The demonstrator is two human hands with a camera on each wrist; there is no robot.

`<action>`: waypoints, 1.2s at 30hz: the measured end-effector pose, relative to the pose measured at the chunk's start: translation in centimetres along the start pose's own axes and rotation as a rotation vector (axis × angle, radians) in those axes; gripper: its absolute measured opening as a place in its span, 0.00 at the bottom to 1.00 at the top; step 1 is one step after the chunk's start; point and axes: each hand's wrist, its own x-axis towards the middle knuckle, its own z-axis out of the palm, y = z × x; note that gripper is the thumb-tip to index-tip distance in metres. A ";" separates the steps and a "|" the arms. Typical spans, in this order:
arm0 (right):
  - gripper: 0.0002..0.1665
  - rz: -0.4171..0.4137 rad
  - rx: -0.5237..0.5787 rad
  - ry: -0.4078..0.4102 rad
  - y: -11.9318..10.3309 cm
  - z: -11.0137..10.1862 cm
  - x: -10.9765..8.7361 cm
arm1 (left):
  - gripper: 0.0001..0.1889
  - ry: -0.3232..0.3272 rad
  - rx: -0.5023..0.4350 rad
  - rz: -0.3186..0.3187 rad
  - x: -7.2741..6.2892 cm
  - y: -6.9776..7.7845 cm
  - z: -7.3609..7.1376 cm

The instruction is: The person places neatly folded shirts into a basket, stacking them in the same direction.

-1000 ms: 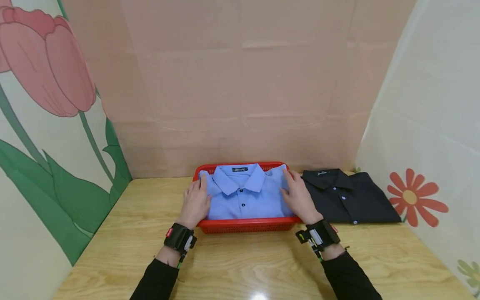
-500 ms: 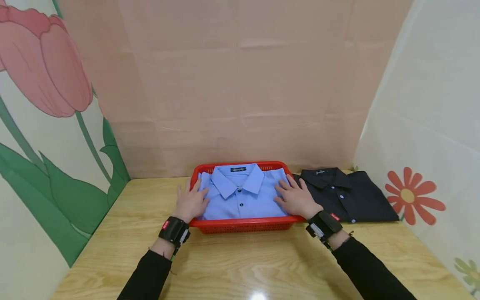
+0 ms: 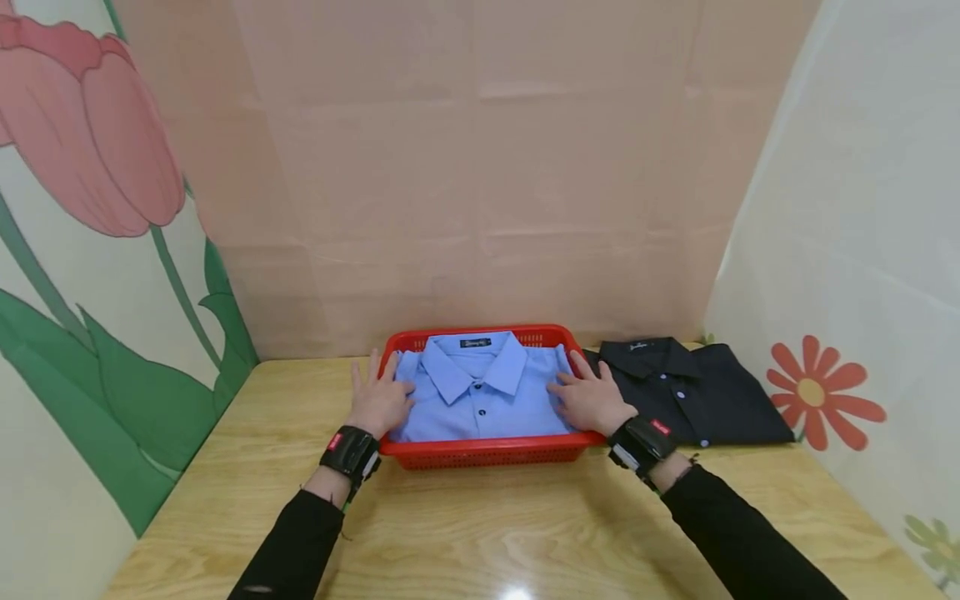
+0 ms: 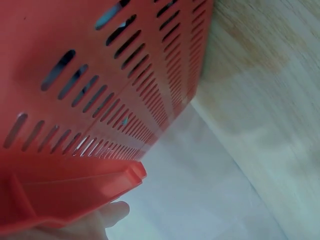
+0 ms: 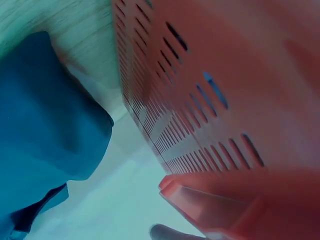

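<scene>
A light-blue shirt (image 3: 487, 400), folded collar-up with dark buttons, lies inside a red plastic basket (image 3: 487, 450) with slotted walls. At its left end my left hand (image 3: 378, 404) lies across the basket's rim, fingers spread, some over the shirt's edge. Mirroring it, my right hand (image 3: 592, 402) reaches over the right rim with spread fingers, the inner ones at the shirt's right side. The left wrist view has the basket's outer wall (image 4: 115, 95) close up, with a fingertip (image 4: 117, 212) beyond the rim. A fingertip (image 5: 167, 232) shows likewise in the right wrist view.
A folded black shirt (image 3: 697, 396) with light buttons lies on the wooden table (image 3: 480, 525) right beside the basket. Behind stands a tan sheet (image 3: 480, 208); a tulip-printed panel (image 3: 97, 250) borders the left, a flower-printed white one (image 3: 847, 275) the right.
Both hands have spread their fingers and shifted from the shirt's sides out over the basket's ends. The blue shirt sits flatter within the basket; the black shirt stays put.
</scene>
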 end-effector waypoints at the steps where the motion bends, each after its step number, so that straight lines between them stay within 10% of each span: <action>1: 0.28 -0.001 0.006 -0.001 0.0 0.0 0.0 | 0.17 0.006 -0.005 0.002 0.0 0.0 0.0; 23: 0.21 -0.018 0.436 0.199 2.1 0.8 -0.4 | 0.18 0.087 -0.216 0.030 0.0 -0.6 0.4; 36: 0.20 -0.030 0.603 0.399 3.1 1.9 -1.5 | 0.18 0.218 -0.546 0.124 -0.5 -1.2 0.2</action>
